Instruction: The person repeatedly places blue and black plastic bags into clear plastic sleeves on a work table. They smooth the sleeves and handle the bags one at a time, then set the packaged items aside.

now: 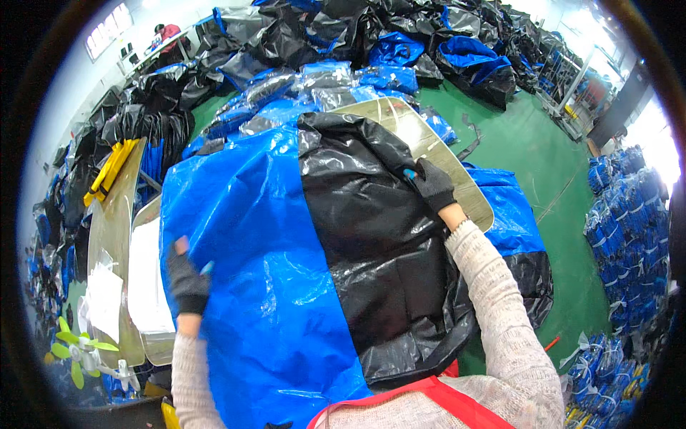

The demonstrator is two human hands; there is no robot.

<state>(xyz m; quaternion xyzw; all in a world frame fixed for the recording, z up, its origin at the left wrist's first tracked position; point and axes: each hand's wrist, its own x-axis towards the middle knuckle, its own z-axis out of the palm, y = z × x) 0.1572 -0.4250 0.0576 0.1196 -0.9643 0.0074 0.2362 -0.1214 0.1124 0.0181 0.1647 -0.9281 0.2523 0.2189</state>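
A large sheet-like bag of shiny tarpaulin, with a blue part [250,214] on the left and a black part [379,236] on the right, lies spread before me over a table. My right hand [434,186], in a dark glove with a blue tip showing, is closed on the bag's bunched black edge at the far right. At the left edge of the blue part is my left hand [189,282], also gloved and slightly blurred. Its fingers point away from me, thumb apart, resting on or just over the material.
The wood-patterned table [468,193] shows beyond the bag. White papers [148,279] lie at left, near a small green-bladed fan [77,349]. Wrapped blue packs [286,93] are heaped ahead. Another blue-black bag [511,214] hangs at right; bundled blue stacks [629,236] stand farther right.
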